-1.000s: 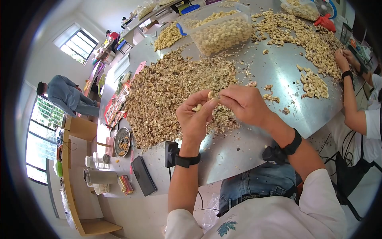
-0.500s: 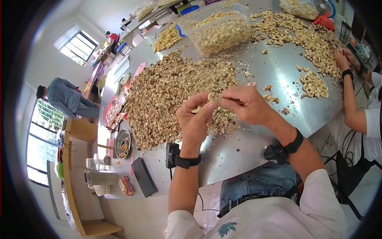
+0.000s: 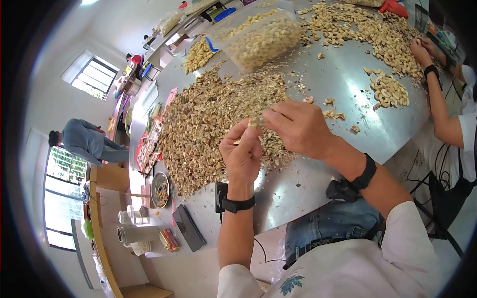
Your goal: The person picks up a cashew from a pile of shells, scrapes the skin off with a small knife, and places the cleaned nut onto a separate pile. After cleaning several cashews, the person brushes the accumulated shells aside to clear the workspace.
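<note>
My left hand (image 3: 242, 153) pinches a pale cashew nut (image 3: 254, 122) between thumb and forefinger, its other fingers curled in. Touching or almost touching that nut are the closed fingertips of my right hand (image 3: 300, 130); what they hold, if anything, is too small to make out. Both hands are raised over the near edge of a broad heap of brown cashew pieces and skins (image 3: 208, 119) on the metal table (image 3: 283, 196). Several loose cashews (image 3: 334, 114) lie to the right of my right hand.
A clear plastic tub (image 3: 263, 47) of cashews stands behind the heap. Another person's hands (image 3: 423, 51) work by a cashew pile (image 3: 390, 89) at right. At left are a metal dish (image 3: 160, 189), a phone (image 3: 189, 227) and a steel cup (image 3: 141, 234). Another person (image 3: 84, 141) stands farther off.
The view has shifted slightly. My right hand has turned a little at the nut, its back now more toward me. My left hand keeps its pinch, and a cashew seen in its palm earlier is now hidden.
</note>
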A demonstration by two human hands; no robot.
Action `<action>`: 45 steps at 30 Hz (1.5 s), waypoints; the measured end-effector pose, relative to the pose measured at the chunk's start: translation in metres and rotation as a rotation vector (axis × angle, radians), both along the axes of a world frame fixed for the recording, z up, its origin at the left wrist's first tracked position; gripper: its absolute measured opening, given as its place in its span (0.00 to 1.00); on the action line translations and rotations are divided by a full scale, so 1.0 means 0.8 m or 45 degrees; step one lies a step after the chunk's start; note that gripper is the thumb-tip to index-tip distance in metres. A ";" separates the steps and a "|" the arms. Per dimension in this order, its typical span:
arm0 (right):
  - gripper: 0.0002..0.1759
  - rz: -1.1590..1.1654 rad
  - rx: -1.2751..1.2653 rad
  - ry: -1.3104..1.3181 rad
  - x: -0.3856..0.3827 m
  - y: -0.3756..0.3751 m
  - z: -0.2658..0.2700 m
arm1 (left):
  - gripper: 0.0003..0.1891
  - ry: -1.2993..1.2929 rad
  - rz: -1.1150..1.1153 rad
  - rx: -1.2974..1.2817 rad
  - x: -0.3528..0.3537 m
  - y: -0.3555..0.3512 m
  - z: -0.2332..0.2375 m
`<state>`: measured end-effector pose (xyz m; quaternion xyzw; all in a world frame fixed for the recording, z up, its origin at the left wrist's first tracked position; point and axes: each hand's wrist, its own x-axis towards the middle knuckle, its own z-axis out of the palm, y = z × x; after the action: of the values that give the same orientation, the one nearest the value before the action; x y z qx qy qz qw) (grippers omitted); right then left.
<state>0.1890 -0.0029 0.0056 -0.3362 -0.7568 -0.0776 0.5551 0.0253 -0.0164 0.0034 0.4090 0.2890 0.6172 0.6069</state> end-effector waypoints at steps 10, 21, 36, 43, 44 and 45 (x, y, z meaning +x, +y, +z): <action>0.08 0.716 -1.084 0.592 0.017 0.008 -0.003 | 0.13 0.374 -0.122 -0.066 0.000 0.002 -0.004; 0.08 0.973 -1.692 0.960 0.011 0.002 -0.001 | 0.10 0.140 -0.071 -0.169 0.005 0.006 -0.007; 0.11 0.343 -0.596 0.029 0.010 0.013 -0.022 | 0.09 -0.054 -0.151 -0.314 -0.008 0.014 -0.006; 0.11 0.407 -0.658 -0.026 0.012 0.015 -0.026 | 0.08 -0.095 -0.181 -0.386 -0.012 0.015 -0.006; 0.11 0.422 -0.685 -0.036 0.013 0.016 -0.026 | 0.08 -0.103 -0.177 -0.408 -0.012 0.015 -0.006; 0.11 0.449 -0.742 -0.041 0.016 0.017 -0.025 | 0.08 -0.099 -0.170 -0.427 -0.012 0.015 -0.006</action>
<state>0.2016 0.0108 -0.0145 -0.3434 -0.8024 0.2337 0.4285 0.0156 -0.0047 -0.0017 0.2962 0.3365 0.5339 0.7170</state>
